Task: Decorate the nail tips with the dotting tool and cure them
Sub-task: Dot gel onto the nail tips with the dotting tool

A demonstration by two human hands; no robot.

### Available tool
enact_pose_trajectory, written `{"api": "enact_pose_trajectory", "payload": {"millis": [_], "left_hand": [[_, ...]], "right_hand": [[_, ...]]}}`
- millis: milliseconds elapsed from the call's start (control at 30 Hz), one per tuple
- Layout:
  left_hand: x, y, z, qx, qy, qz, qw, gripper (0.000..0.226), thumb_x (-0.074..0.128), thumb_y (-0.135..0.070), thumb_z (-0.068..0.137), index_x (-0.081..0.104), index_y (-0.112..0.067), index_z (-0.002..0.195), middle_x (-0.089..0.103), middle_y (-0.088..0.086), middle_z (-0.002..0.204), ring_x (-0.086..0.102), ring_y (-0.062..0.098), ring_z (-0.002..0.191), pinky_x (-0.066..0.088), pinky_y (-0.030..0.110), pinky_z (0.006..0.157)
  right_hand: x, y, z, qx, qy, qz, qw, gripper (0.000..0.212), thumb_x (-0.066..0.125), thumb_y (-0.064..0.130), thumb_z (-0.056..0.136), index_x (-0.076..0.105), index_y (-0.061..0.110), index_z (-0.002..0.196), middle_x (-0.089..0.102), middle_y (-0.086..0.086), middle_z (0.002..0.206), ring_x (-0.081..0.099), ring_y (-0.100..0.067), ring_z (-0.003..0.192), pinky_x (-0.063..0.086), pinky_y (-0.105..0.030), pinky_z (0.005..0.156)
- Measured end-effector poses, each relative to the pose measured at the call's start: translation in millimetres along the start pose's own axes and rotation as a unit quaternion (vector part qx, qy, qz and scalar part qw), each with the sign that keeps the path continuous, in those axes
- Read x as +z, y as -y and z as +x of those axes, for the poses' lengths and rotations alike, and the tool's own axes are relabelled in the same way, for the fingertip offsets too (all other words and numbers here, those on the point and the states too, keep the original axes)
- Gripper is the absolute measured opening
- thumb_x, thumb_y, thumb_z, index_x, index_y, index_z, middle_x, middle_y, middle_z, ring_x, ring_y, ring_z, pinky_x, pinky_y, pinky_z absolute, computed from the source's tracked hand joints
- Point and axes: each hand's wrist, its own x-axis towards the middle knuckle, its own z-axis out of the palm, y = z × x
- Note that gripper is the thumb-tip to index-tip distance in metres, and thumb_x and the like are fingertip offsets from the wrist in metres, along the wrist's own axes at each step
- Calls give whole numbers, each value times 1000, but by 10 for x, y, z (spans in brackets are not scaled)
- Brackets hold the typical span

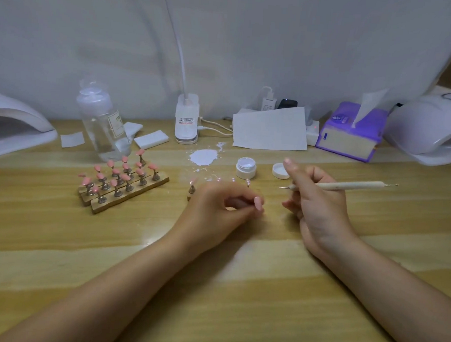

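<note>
Mid-table, we are gripping the dotting tool (350,185) in our right hand (316,200); our left hand (217,207) is apparently pinching a pink nail tip (257,202). Steadying wrists on the table (56,239) should be keeping dots neat.

Left hand (217,207) covered most of a holder strip; only one stand (191,189) at its left end and a few tip tops behind the knuckles showed. What the curled fingers (256,203) pinched was hidden, possibly a nail tip. Dotting tool (350,185) shaft was partly hidden inside the right hand (315,200); its end balls were too small to read. Left lamp (13,128) was cut by the left edge, right lamp (432,130) by the right edge. Bottle (103,121) label was blurred, unreadable. Paper (270,128) hid most of the power strip (312,131). Desk lamp's neck (179,49) ran out the top edge. Both forearms were cut at the bottom.
</note>
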Motion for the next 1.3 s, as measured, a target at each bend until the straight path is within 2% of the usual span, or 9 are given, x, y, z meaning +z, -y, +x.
{"api": "enact_pose_trajectory", "payload": {"millis": [67, 167, 267, 400, 500, 633, 833, 967, 1300], "left_hand": [[-15, 27, 11, -11, 8, -3, 1000, 21, 69, 3, 75, 72, -18, 72, 71, -7, 72, 64, -3, 68, 51, 20, 74], [-11, 50, 19, -16, 12, 2, 1000, 11, 70, -2, 76, 75, -12, 79, 70, -11, 70, 62, -6, 67, 49, 16, 73], [-4, 51, 22, -21, 13, -9, 1000, 9, 70, -3, 78, 74, -10, 81, 71, -8, 70, 62, -6, 66, 48, 13, 71], [-5, 57, 16, -27, 18, -19, 999, 9, 69, -5, 79, 73, -13, 77, 70, -9, 68, 61, -6, 65, 47, 13, 70], [-7, 65, 24, -28, 18, -19, 999, 11, 68, -2, 79, 72, -12, 75, 70, -6, 68, 60, -6, 64, 47, 14, 70], [-13, 80, 38, -19, 22, -12, 1000, 14, 67, 0, 80, 71, -12, 72, 71, -3, 69, 61, -1, 66, 51, 22, 71], [-15, 75, 44, -29, 26, -25, 999, 17, 67, -1, 80, 70, -17, 74, 69, -3, 69, 63, -1, 68, 51, 21, 74], [-9, 66, 45, -32, 25, -23, 999, 21, 67, -2, 80, 69, -21, 73, 70, 0, 71, 64, 2, 70, 53, 29, 78], [-15, 50, 43, -31, 29, -17, 999, 24, 65, 0, 80, 68, -23, 72, 69, -2, 70, 63, 1, 70, 53, 29, 78]], "right_hand": [[11, 2, -23, -10, 11, -24, 1000, 41, 74, 27, 71, 41, 22, 48, 43, 10, 46, 42, 1, 42, 42, -14, 43], [40, 26, -23, -30, 32, -49, 998, 35, 76, 35, 58, 46, 22, 49, 52, 5, 56, 50, 1, 50, 45, -15, 46], [101, 80, 66, -68, 41, -97, 992, 36, 78, 32, 65, 46, 21, 51, 49, 11, 48, 49, -1, 49, 43, -14, 47], [269, 125, 328, -147, 39, -180, 972, 44, 68, 35, 80, 42, 14, 51, 47, -2, 52, 44, -8, 50, 40, -20, 54], [407, 38, 529, -179, 18, -211, 961, 48, 64, 37, 84, 38, 16, 49, 47, 2, 49, 48, -12, 54, 42, -27, 60], [453, -178, 628, -210, -19, -257, 943, 52, 66, 37, 82, 33, 20, 47, 39, 10, 39, 38, -5, 45, 33, -29, 54], [429, -251, 698, -196, 18, -309, 931, 53, 72, 35, 76, 33, 20, 43, 38, 12, 33, 35, -7, 43, 31, -28, 53], [440, -260, 687, -190, 50, -363, 911, 52, 71, 35, 76, 35, 19, 42, 42, 9, 35, 38, -8, 44, 30, -25, 49], [442, -259, 693, -203, 53, -368, 906, 52, 70, 35, 77, 35, 20, 42, 43, 9, 37, 40, -7, 44, 30, -24, 49]]}}
